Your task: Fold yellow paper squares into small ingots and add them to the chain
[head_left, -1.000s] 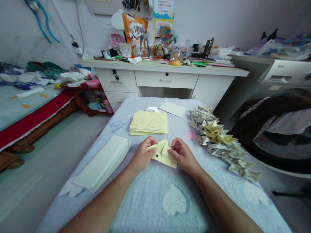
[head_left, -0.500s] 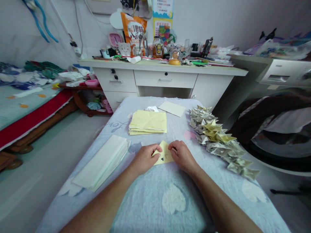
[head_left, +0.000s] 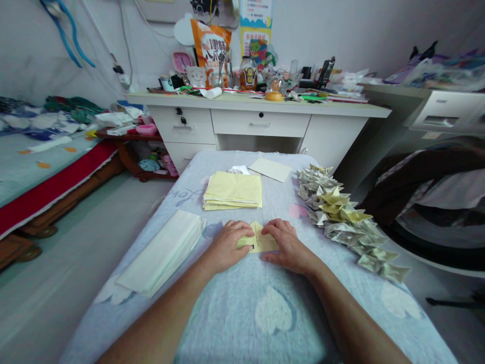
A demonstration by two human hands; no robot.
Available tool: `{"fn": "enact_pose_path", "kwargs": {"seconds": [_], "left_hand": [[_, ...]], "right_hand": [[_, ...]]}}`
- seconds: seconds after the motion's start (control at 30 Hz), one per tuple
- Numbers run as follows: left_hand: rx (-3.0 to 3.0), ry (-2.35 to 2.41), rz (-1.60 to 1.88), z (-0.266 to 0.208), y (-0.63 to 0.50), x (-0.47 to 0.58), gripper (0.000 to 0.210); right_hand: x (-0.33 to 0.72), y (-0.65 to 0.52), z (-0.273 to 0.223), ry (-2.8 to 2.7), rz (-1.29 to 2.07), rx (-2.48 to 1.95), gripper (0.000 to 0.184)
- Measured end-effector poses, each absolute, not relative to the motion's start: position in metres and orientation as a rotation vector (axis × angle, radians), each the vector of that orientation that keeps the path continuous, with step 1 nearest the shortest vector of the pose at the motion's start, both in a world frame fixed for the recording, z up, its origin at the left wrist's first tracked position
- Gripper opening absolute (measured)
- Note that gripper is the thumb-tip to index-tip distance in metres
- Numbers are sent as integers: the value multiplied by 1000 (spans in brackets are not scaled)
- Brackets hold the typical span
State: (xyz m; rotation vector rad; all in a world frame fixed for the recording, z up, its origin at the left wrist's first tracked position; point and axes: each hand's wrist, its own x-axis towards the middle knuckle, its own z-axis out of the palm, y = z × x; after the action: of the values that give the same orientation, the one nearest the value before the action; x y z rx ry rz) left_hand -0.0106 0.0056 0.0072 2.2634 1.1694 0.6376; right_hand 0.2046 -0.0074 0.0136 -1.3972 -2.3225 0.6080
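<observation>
The folded yellow paper lay on the cloth-covered tabletop between left hand and right hand, neither clearly nearer, long axis crosswise, each grip holding an end

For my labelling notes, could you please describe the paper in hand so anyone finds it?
On the blue cloth, look between the left hand and right hand. The yellow sheet there comes to a point at its far edge and, unlike the yellow stack beyond, shows a small dark mark.
</observation>
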Motion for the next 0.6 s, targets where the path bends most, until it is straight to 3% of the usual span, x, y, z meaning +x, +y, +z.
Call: {"fn": "enact_pose_path", "kwargs": {"seconds": [0.2, 0.6], "left_hand": [[2275, 1100, 525, 9, 6, -14, 54], [2290, 1139, 537, 12, 6, -12, 38]], "right_hand": [[207, -5, 13, -2332, 596, -1389, 44], [208, -5, 15, -2353, 594, -1363, 41]]}}
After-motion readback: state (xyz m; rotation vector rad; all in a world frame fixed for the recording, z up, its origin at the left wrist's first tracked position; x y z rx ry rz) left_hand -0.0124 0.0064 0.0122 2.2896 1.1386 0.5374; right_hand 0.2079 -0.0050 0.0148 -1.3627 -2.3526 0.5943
